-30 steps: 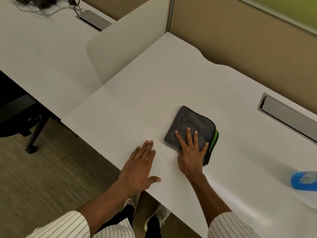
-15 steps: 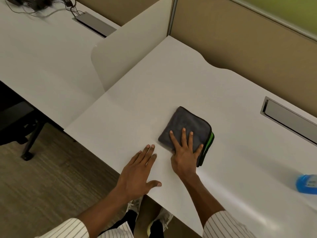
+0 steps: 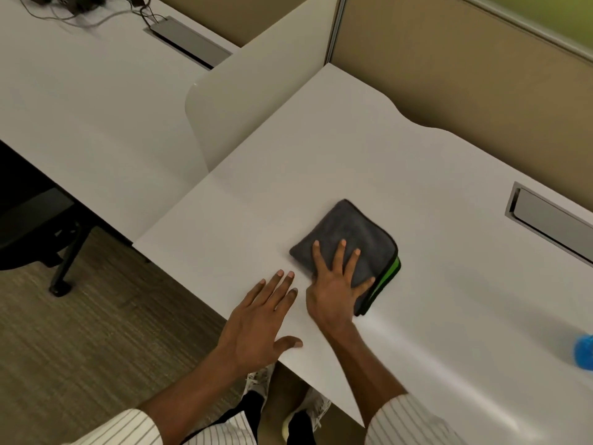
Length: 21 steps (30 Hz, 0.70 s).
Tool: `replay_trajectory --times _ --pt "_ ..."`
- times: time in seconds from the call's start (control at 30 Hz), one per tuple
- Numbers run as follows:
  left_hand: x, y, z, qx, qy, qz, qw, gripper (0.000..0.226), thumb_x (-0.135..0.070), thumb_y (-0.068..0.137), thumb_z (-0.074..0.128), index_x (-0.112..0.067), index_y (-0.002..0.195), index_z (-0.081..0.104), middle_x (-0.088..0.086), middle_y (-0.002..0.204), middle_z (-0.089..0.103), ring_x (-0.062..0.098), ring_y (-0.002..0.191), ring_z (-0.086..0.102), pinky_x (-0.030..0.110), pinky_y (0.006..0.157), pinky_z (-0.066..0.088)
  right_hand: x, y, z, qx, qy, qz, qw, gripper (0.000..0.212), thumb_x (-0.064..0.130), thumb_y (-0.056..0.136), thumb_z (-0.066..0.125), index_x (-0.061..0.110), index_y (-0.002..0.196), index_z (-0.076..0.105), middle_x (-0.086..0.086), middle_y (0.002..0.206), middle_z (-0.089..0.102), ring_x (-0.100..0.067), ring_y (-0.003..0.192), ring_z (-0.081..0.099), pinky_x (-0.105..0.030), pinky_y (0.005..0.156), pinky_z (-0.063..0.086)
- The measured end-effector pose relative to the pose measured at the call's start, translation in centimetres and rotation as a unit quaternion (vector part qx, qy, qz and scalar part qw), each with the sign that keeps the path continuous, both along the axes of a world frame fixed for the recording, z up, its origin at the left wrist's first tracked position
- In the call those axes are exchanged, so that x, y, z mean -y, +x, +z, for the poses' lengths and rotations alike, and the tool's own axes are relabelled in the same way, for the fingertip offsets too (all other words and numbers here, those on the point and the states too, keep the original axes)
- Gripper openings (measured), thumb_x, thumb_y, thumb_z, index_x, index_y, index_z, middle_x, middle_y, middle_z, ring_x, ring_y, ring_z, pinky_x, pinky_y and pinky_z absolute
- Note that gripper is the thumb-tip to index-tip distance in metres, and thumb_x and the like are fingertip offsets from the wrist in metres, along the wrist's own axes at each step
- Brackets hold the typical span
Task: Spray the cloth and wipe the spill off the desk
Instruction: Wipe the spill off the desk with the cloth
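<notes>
Cloth point(image 3: 349, 234): folded grey microfibre, green edge at 4 o'clock, lying flat mid-desk point(image 3: 401, 155). Likely light, soft, limp; should slide easily on the smooth top, so best pressed from above with a flat palm, not pinched. Right hand point(image 3: 337, 284) spread flat, fingers apart, pressing the cloth's near half. Left hand point(image 3: 260, 319) flat on the desk at 8 o'clock of the cloth, holding nothing. Versus earlier: cloth and right hand have slid toward 9 o'clock, closer to the left hand. Blue bottle point(image 3: 584, 351) at 3 o'clock, cut off by the edge.

Cable grommet tray point(image 3: 552, 221) right, recessed. Neighbouring desk point(image 3: 80, 101) behind white divider point(image 3: 256, 101), cables point(image 3: 80, 11) on it. Office chair base point(image 3: 61, 261) left.
</notes>
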State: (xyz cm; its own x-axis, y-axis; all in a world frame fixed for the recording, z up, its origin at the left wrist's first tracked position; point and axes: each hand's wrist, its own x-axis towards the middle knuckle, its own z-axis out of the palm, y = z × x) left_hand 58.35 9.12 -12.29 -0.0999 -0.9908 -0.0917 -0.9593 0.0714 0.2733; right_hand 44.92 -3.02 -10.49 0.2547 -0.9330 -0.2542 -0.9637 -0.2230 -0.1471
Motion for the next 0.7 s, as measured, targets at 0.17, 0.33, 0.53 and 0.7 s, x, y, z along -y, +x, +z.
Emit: replay_trajectory --times 0.17,0.33,0.53,0.7 --pt "-0.2 -0.1 0.3 0.021 -0.001 -0.004 1.000 0.096 -0.081 0.095 0.044 -0.012 0.161 0.041 0.009 0.175 0.019 0.028 0.162 0.016 0.050 0.127 0.031 5.5 -0.8 0.6 0.002 0.004 -0.064 0.998 0.080 0.022 0.103 0.047 0.048 0.162 -0.001 -0.006 0.175 -0.013 -0.036 0.159 -0.020 -0.085 0.113 0.003" --pt "-0.3 -0.3 0.3 0.029 0.003 -0.005 1.000 0.095 -0.080 0.096 0.043 -0.010 0.161 0.039 0.011 0.174 0.019 0.030 0.162 0.017 0.053 0.125 0.034 3.0 1.1 1.0 -0.018 0.030 -0.063 0.997 0.080 0.026 0.105 0.046 0.044 0.163 -0.007 -0.010 0.173 -0.018 -0.041 0.157 -0.022 -0.087 0.111 0.002" --pt "-0.3 -0.5 0.4 0.033 0.013 -0.004 0.999 0.096 -0.078 0.096 0.046 -0.010 0.162 0.035 0.012 0.175 0.015 0.032 0.163 0.013 0.054 0.126 0.031 4.6 1.1 0.9 -0.016 0.017 0.083 0.996 0.080 0.025 0.103 0.052 0.047 0.163 0.003 -0.006 0.175 -0.012 -0.038 0.159 -0.018 -0.086 0.113 -0.001" --pt "-0.3 -0.7 0.6 0.046 0.023 -0.014 0.999 0.095 -0.075 0.096 0.048 -0.007 0.162 0.036 0.015 0.176 0.013 0.034 0.163 0.010 0.055 0.127 0.029 10.1 -3.0 1.8 0.010 0.039 -0.031 0.999 0.072 0.024 0.105 0.047 0.052 0.160 0.011 -0.002 0.176 -0.005 -0.033 0.161 -0.012 -0.085 0.114 0.007"
